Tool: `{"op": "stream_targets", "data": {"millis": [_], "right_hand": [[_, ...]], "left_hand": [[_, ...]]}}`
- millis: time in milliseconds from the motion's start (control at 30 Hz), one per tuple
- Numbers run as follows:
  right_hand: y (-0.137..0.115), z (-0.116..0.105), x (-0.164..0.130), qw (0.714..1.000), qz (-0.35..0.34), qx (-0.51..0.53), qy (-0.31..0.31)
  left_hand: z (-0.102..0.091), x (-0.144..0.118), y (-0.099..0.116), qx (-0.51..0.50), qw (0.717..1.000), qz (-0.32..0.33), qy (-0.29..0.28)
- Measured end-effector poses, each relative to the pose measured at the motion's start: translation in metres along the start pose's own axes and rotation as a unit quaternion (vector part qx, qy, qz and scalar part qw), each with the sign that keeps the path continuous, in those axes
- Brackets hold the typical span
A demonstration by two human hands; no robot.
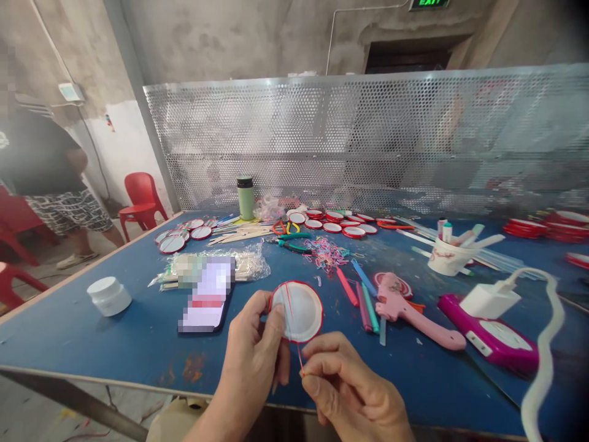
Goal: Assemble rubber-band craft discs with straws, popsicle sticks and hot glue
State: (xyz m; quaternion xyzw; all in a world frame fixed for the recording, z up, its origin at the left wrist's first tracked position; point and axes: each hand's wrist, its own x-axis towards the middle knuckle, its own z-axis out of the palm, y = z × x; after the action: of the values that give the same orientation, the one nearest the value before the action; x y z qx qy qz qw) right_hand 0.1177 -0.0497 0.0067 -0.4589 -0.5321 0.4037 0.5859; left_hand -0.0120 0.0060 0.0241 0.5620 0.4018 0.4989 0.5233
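Note:
My left hand point(257, 337) is closed on the left edge of a round white disc with a red rim point(304, 313), its thumb lying over the face. Thin red thread point(299, 355) crosses the disc and runs down from its lower edge. Below and to the right, my right hand point(352, 390) pinches the lower end of that thread between thumb and forefinger. The disc is held up off the table near its front edge. Right of it lie red, purple and teal pens point(366, 307) and a pink glue gun point(414, 316).
On the blue table point(151, 350) are a phone point(209, 298), a white jar point(109, 296), pliers point(289, 247), a green bottle point(246, 199), a paper cup point(451, 258) and a magenta power bank point(490, 337) with a cable. Red-rimmed discs point(354, 232) lie farther back. A person point(50, 153) stands left.

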Motion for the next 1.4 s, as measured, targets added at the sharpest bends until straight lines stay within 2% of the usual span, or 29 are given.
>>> {"op": "stream_targets", "data": {"millis": [133,333,633,867,967,1133,1233,1400], "right_hand": [[0.003,0.001,-0.001,0.996,-0.046,-0.063,0.038],[0.006,0.002,0.004,0.989,-0.082,-0.121,-0.004],[-0.002,0.007,0.005,0.997,-0.021,-0.065,0.021],[-0.006,0.008,0.005,0.995,0.092,0.025,0.025],[-0.004,0.007,0.003,0.992,0.106,0.064,0.021],[0.005,-0.001,0.006,0.988,0.113,0.101,-0.036],[0.006,-0.006,0.009,0.977,0.149,0.130,-0.082],[-0.001,-0.008,0.008,0.925,0.221,0.269,-0.151]], "left_hand": [[0.002,-0.002,0.007,-0.004,1.000,-0.002,0.004],[0.001,-0.006,0.012,-0.013,1.000,-0.011,0.004],[0.000,-0.004,0.008,-0.050,0.999,-0.007,-0.021],[0.002,-0.010,0.016,-0.057,0.997,-0.023,-0.041],[0.003,-0.012,0.017,-0.054,0.997,-0.034,-0.048],[0.005,-0.012,0.011,-0.061,0.995,-0.040,-0.061],[0.005,-0.012,0.006,-0.062,0.996,-0.036,-0.049],[0.005,-0.010,0.003,-0.085,0.996,-0.027,-0.021]]}}
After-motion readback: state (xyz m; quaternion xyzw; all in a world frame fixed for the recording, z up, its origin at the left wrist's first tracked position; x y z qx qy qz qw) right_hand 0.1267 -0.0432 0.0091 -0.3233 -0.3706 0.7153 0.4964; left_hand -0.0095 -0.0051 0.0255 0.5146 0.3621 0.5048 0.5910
